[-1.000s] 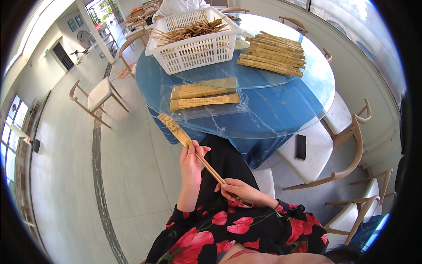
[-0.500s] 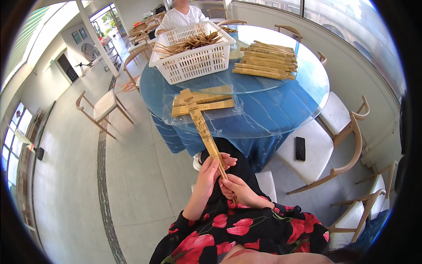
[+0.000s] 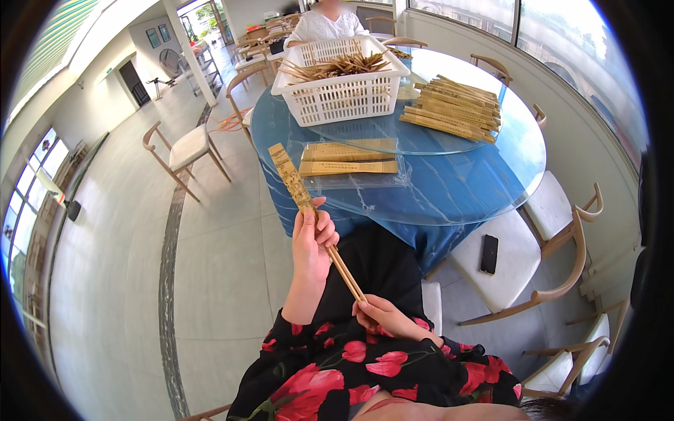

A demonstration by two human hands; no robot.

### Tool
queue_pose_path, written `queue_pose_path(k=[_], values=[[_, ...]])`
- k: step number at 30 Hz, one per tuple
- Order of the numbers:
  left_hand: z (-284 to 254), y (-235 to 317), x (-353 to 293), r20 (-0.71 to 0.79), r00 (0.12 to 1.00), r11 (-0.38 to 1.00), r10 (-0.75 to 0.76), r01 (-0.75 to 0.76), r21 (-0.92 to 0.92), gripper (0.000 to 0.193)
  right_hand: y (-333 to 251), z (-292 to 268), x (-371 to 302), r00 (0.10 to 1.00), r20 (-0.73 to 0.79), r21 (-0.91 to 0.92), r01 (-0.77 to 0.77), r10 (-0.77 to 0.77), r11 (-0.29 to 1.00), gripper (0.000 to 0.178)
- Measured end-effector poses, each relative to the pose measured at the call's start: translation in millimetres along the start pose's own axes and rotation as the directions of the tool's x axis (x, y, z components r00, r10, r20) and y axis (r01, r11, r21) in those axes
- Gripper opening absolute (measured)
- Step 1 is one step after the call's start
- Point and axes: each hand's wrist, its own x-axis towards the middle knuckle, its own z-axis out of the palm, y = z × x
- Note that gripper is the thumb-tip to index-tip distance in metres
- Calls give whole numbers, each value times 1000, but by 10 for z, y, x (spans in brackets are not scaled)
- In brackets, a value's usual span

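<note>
My left hand (image 3: 314, 237) is closed around a brown printed paper chopstick sleeve (image 3: 289, 175), whose far end points up and left past the table edge. A pair of wooden chopsticks (image 3: 347, 276) runs from the sleeve down to my right hand (image 3: 381, 316). That hand pinches the lower ends of the chopsticks, above my lap. How far the sticks reach inside the sleeve is hidden. On the table beyond, more flat sleeves (image 3: 348, 168) lie on a clear plastic bag (image 3: 393, 180).
A white slotted basket (image 3: 344, 107) of loose chopsticks stands on the round glass-topped table (image 3: 449, 200) with its blue cloth. To its right lies a stack of filled sleeves (image 3: 449, 112). A person (image 3: 328, 27) sits opposite. A phone (image 3: 489, 254) rests on a chair (image 3: 484, 281).
My left hand has moved up and left with the sleeve, away from my right hand. A longer stretch of bare chopsticks shows between the hands. The view has shifted a little.
</note>
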Motion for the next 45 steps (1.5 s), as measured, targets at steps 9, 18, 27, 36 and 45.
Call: queue_pose_path(k=[9,18,27,36,45], values=[[65,-279,-316,53,982,982,-184,181,51,32,-180,182,242,990,-65,-4,128,-128,992,28],[-38,-334,-381,45,967,964,-252,255,-80,31,-282,35,122,955,-39,-446,247,-294,860,13],[229,-303,-394,74,965,967,-250,253,-25,30,-120,-32,361,743,-146,-605,455,-653,654,5],[485,-558,-74,124,948,955,-292,283,85,27,-150,-371,572,513,-395,-618,465,-762,634,16],[860,-891,468,157,935,943,-318,295,152,27,-516,-826,675,446,-476,-561,510,-758,652,6]])
